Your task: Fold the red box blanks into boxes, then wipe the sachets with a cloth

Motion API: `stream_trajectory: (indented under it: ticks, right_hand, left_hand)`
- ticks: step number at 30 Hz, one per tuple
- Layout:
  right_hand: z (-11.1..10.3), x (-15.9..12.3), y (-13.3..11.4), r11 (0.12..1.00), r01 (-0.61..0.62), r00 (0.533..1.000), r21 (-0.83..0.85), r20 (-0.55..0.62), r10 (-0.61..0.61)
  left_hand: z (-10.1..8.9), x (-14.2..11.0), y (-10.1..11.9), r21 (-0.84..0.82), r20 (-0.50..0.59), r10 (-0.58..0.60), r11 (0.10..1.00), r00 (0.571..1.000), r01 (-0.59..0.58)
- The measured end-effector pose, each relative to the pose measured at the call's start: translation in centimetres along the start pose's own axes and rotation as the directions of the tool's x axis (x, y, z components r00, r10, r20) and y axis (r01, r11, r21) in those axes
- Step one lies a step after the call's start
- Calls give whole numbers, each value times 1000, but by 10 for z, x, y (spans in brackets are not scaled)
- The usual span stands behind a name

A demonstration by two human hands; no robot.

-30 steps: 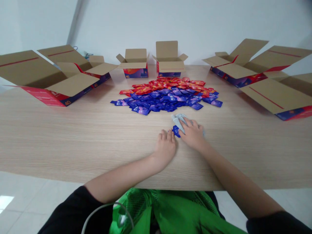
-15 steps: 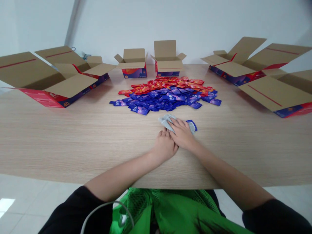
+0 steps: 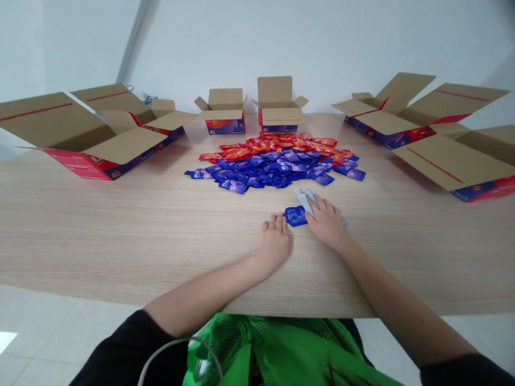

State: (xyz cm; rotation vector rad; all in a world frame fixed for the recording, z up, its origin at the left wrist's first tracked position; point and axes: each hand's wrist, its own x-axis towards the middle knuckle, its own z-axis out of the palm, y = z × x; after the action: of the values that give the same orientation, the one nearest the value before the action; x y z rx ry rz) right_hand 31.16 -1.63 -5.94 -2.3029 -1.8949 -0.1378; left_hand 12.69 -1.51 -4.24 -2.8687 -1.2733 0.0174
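Note:
My right hand (image 3: 328, 224) presses a crumpled grey cloth (image 3: 304, 196) down on the wooden table (image 3: 120, 225), fingers closed over it. A single blue sachet (image 3: 295, 215) lies flat just left of that hand, its right end under the cloth. My left hand (image 3: 274, 242) lies palm down on the table with its fingers stretched forward. The fingertips reach the sachet's left edge. Beyond both hands is a spread pile of blue sachets (image 3: 273, 170), with red sachets (image 3: 281, 145) along its far side.
Two small open cartons (image 3: 225, 111) (image 3: 278, 104) stand behind the pile. Large opened cartons lie on their sides at the left (image 3: 80, 134) and right (image 3: 438, 128) ends. The table's near edge is at my body, with a green mesh bag (image 3: 281, 348) below.
My right hand with the cloth has slid back to the right, uncovering the blue sachet between the hands. My left hand has stayed nearly still.

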Motion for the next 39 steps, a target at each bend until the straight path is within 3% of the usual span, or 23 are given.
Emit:
stream_trajectory:
  ticks: [4, 7, 9, 13, 20, 24, 28, 33, 39]
  right_hand:
    - [-1, 0, -28, 990, 139, 990, 16, -6, -139]
    - [-1, 0, -50, 952, 292, 955, 87, 25, -295]
    - [-2, -1, -57, 938, 327, 942, 118, 35, -333]
    - [-2, -1, -49, 947, 311, 950, 83, 9, -313]
    - [2, -1, -8, 992, 124, 992, -11, -27, -124]
    - [3, -1, -7, 997, 76, 996, -23, -41, -77]
    - [1, 1, -32, 986, 167, 986, 24, -17, -167]
    - [-3, 3, -62, 912, 363, 922, 192, 70, -382]
    - [-4, 1, -52, 931, 333, 938, 151, 46, -343]
  left_hand:
    - [-3, 0, 0, -3, 12, -7, 1000, 1000, 7]
    - [-3, 0, 0, -2, 24, -11, 1000, 1000, 11]
    - [-3, -1, 0, 0, 30, -16, 1000, 999, 16]
    - [-3, -1, 0, 3, 28, -26, 1000, 999, 26]
    - [-3, -2, -1, -14, 13, -28, 1000, 1000, 28]
    - [-3, -2, -1, -28, 10, -27, 999, 1000, 27]
    - [-5, -2, -1, -36, 16, -26, 999, 1000, 27]
    - [-8, -3, -3, -38, 39, 2, 999, 999, -1]
    - [-5, -3, -4, -43, 27, -11, 999, 1000, 13]
